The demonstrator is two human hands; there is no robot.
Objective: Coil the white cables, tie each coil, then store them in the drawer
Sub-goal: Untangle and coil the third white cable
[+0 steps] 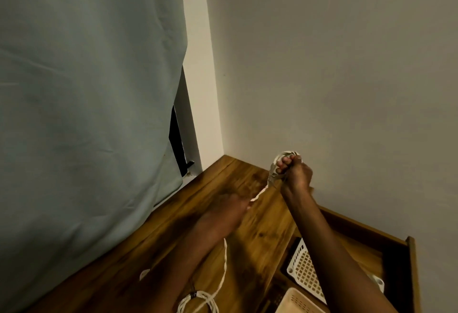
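My right hand [295, 172] is raised above the wooden tabletop [262, 236], fisted around a small coil of white cable [273, 167] whose loops stick out above and left of the fingers. A strand of that cable runs down-left to my left hand [226, 216], which is blurred and pinches it. More white cable [225, 263] trails along the table toward me. A tied white coil [198, 302] lies at the bottom edge. The open drawer [411, 263] is at the lower right.
Inside the drawer sit a white lattice basket [303, 267] and a beige basket [301, 302]. A grey-green curtain [86, 114] hangs on the left down to the table. A plain wall stands behind the table's far corner.
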